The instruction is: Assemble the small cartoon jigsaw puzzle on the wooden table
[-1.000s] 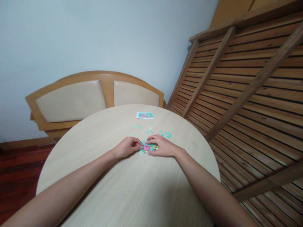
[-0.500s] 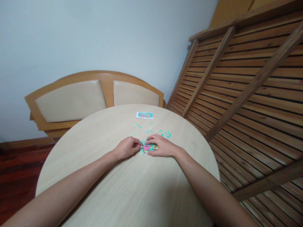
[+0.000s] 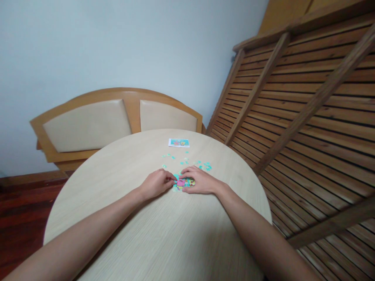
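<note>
A partly assembled jigsaw puzzle (image 3: 181,183), pink, yellow and teal, lies flat on the round table. My right hand (image 3: 200,181) arches over its right side, thumb at the near edge and fingers at the far edge, spanning the puzzle between them. At the puzzle's left edge, my left hand (image 3: 158,183) has thumb and forefinger closed in a pinch. Whatever sits between those fingertips is too small and covered to make out. Part of the puzzle is hidden beneath the right hand.
Loose teal puzzle pieces (image 3: 207,166) lie beyond my right hand, with paler pieces (image 3: 168,155) farther left. A picture card (image 3: 179,143) rests near the far edge of the pale wooden table (image 3: 140,242). Behind stand a padded headboard (image 3: 88,125) and a slatted wooden frame (image 3: 293,117).
Both hands keep their places at the puzzle, with only slight finger movement at most. The view has shifted very slightly.
</note>
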The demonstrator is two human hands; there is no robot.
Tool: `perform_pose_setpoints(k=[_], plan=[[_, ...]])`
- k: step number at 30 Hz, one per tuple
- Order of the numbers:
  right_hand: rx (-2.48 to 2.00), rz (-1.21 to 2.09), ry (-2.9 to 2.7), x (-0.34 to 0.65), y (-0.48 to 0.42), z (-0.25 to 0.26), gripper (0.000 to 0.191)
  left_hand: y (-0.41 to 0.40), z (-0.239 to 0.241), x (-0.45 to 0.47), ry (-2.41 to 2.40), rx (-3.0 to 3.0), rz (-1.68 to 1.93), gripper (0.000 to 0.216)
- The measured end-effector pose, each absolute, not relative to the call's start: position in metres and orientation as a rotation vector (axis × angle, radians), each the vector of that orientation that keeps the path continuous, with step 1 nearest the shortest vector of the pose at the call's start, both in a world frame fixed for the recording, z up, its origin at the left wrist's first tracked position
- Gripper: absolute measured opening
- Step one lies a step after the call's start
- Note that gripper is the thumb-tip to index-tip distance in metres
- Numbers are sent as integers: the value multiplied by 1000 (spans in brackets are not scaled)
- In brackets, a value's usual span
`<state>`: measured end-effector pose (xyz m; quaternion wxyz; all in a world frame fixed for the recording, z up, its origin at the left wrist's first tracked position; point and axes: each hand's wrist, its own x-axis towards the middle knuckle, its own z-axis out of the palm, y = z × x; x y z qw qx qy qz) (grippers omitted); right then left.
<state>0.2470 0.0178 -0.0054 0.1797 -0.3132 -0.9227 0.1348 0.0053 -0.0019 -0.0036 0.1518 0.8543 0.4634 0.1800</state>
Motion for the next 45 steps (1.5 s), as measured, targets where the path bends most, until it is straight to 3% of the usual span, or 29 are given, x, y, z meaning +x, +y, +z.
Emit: perform_pose_setpoints(k=[30, 36, 45], plan=[[-839, 347, -2609, 248, 19, -7, 48, 6, 0, -6, 1385, 2617, 564, 21], [-814, 365, -2603, 248, 19, -7, 48, 33, -15, -34, 1632, 2541, 688, 29], [-829, 367, -2601, 248, 19, -7, 48, 45, -29, -33, 1478, 2675, 647, 30]])
